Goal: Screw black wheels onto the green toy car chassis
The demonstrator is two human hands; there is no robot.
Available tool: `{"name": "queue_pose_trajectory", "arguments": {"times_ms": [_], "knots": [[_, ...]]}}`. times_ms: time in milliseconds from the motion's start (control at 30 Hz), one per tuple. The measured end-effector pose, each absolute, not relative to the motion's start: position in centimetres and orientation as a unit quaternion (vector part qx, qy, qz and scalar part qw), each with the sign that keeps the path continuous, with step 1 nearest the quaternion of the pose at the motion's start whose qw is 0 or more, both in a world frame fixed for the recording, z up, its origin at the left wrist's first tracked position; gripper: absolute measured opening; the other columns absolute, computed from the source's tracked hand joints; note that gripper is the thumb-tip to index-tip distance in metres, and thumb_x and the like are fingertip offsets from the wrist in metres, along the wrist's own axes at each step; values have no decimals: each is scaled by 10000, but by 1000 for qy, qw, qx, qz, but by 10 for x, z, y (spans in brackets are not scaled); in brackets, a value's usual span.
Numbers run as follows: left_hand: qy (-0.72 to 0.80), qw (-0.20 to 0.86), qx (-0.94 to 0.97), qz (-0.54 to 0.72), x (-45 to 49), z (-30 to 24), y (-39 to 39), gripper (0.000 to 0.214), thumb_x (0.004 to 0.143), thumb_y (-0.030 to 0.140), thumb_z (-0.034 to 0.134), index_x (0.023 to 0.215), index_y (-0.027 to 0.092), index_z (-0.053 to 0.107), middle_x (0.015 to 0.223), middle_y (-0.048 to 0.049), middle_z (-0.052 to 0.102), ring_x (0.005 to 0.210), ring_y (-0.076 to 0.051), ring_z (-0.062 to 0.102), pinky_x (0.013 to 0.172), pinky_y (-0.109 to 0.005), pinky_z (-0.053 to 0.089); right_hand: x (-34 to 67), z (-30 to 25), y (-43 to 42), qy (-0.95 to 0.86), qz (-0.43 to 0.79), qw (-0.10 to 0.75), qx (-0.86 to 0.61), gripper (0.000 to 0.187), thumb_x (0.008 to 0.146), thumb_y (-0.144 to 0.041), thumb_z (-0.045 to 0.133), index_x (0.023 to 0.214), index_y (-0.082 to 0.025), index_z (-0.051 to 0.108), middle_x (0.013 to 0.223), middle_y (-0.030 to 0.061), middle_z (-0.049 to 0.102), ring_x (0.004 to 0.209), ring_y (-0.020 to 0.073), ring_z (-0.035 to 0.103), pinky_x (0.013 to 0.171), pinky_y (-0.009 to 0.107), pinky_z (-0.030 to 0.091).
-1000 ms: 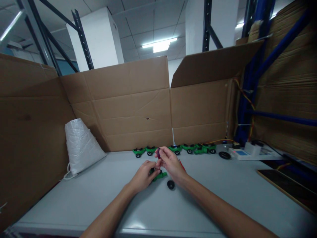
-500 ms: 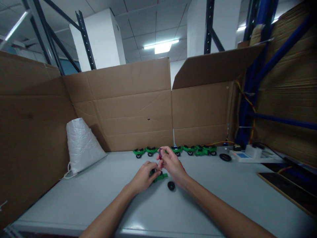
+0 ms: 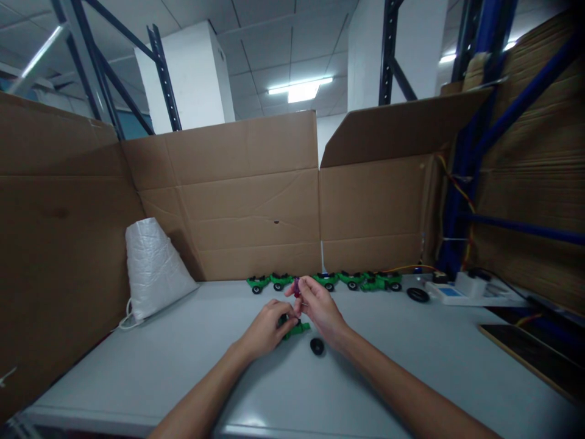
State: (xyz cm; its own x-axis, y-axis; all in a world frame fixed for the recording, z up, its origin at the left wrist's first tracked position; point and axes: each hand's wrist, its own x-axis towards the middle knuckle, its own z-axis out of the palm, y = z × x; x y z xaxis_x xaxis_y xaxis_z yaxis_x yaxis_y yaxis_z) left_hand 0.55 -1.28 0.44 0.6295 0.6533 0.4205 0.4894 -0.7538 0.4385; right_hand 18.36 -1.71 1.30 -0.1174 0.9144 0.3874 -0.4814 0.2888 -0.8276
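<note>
My left hand (image 3: 264, 328) is closed on a green toy vehicle (image 3: 298, 330) low over the middle of the table, its fingers covering much of the toy and a dark part near its top. Just above it, my right hand (image 3: 323, 310) pinches a small screwdriver (image 3: 297, 288) with a dark purple-red handle. A thin shaft shows faintly below those fingers, but where its tip rests is hidden. A loose black wheel (image 3: 317, 346) lies on the table right below the toy, apart from both hands.
Several green toy vehicles (image 3: 351, 280) with black wheels line the back of the grey table (image 3: 159, 366), against a cardboard wall (image 3: 242, 207). A black ring (image 3: 417, 295) and a power strip (image 3: 475, 292) sit at the right. At the left stands a white padded bag (image 3: 155, 268).
Both hands stay nearly in place, with the screwdriver and the toy held as before. The whole view has shifted slightly with the head.
</note>
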Motion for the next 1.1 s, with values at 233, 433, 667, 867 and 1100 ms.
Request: {"name": "queue_pose_trajectory", "arguments": {"times_ms": [233,433,667,867,1100], "knots": [[325,141,891,285,6,2,-11,262,1047,409,557,1036,193,704,997,-87,726,1017,-251,611,941,-343,475,183,15,-19,-504,560,624,-208,508,850,-678,754,894,-198,593,947,40,740,514,81,572,500,239,478],[318,145,893,283,6,1,-10,234,1042,393,565,1039,201,699,993,-77,721,1002,-246,609,930,-333,481,183,15,-20,-511,560,617,-211,492,835,-654,782,904,-209,583,886,16,726,516,88,581,483,226,473],[320,143,894,280,6,1,-11,233,1042,391,572,993,201,696,970,-68,716,1013,-243,611,928,-320,469,186,12,-15,-519,553,619,-203,483,919,-672,670,1059,-210,659,847,-4,663,513,85,576,467,211,450],[315,143,895,282,7,4,-13,233,1045,395,564,1032,203,695,1001,-76,720,1013,-248,609,939,-338,473,186,9,-12,-520,554,618,-203,449,890,-631,733,1020,-216,619,909,6,694,527,87,589,475,216,455],[314,141,895,282,7,3,-12,202,1042,364,572,973,203,673,975,-65,709,1000,-234,609,919,-316,472,186,14,-16,-513,551,622,-213,511,803,-605,825,981,-251,503,821,-33,692,475,90,555,440,209,446]]}}
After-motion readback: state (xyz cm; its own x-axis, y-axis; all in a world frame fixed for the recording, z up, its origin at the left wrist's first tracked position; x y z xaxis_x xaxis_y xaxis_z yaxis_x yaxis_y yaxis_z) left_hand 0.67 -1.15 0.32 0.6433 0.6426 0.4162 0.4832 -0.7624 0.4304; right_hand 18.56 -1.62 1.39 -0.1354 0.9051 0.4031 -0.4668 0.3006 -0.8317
